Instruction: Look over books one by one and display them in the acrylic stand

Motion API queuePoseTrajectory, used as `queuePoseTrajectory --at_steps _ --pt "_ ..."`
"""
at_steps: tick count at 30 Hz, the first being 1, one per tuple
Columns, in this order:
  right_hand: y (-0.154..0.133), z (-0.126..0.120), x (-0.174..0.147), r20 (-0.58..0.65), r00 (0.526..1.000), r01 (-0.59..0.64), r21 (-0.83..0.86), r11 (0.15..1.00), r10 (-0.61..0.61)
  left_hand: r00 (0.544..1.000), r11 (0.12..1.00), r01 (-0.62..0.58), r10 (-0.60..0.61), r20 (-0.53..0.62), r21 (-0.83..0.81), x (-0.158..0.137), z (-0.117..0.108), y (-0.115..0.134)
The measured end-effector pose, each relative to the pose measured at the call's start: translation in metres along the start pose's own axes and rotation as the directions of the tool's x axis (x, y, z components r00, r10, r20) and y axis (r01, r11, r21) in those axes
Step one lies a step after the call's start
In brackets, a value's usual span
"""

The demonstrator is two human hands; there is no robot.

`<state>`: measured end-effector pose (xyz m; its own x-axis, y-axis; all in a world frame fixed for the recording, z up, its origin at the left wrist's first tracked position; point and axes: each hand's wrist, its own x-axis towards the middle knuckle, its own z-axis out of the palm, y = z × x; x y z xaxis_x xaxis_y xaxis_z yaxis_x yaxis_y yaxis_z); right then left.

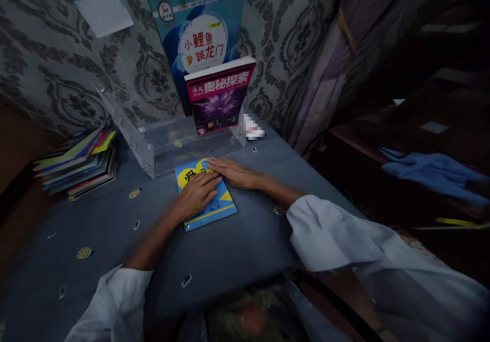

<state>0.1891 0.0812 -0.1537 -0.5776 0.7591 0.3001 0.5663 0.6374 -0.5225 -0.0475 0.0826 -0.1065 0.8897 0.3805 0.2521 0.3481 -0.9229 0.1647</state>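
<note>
A blue and yellow book [210, 214] lies flat on the dark table, its cover partly hidden under both hands. My left hand [199, 194] rests flat across the middle of the cover with its fingers stretched out. Over the book's upper right part lies my right hand [233, 172], fingers straight and pointing left. Just behind the book stands a clear plastic book rack [153, 150]. A magenta and purple book [218, 102] is upright at the rack's right end.
To the left sits a stack of books [82, 166] with uneven edges. A tall blue book or poster [206, 41] is against the patterned wall behind the rack. A purple curtain [321, 76] hangs at the right, near a blue cloth [429, 173] on a dark surface.
</note>
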Motion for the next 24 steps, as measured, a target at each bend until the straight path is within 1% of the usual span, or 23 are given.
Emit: queuePoseTrajectory --at_steps 4,7,11,17,24 --pt "-0.008 0.001 -0.009 -0.012 0.999 -0.052 0.011 0.999 0.053 0.999 0.999 -0.014 0.013 -0.033 -0.040 -0.002 0.001 -0.001" --pt "-0.014 0.001 -0.014 -0.018 0.996 -0.089 0.014 0.996 0.089 0.998 0.999 -0.030 0.028 -0.052 -0.038 -0.002 0.000 0.001" --pt "-0.017 0.001 -0.015 -0.020 0.996 -0.081 0.027 0.996 0.082 0.997 0.999 -0.036 0.034 -0.063 -0.019 -0.001 -0.001 0.003" --pt "-0.022 0.001 -0.018 -0.036 0.992 -0.121 0.029 0.992 0.123 0.998 0.999 -0.035 0.035 -0.048 0.004 -0.001 0.000 0.005" --pt "-0.028 0.003 -0.024 -0.039 0.994 -0.104 0.027 0.994 0.105 0.998 0.998 -0.055 0.054 -0.041 -0.015 -0.004 -0.004 0.006"
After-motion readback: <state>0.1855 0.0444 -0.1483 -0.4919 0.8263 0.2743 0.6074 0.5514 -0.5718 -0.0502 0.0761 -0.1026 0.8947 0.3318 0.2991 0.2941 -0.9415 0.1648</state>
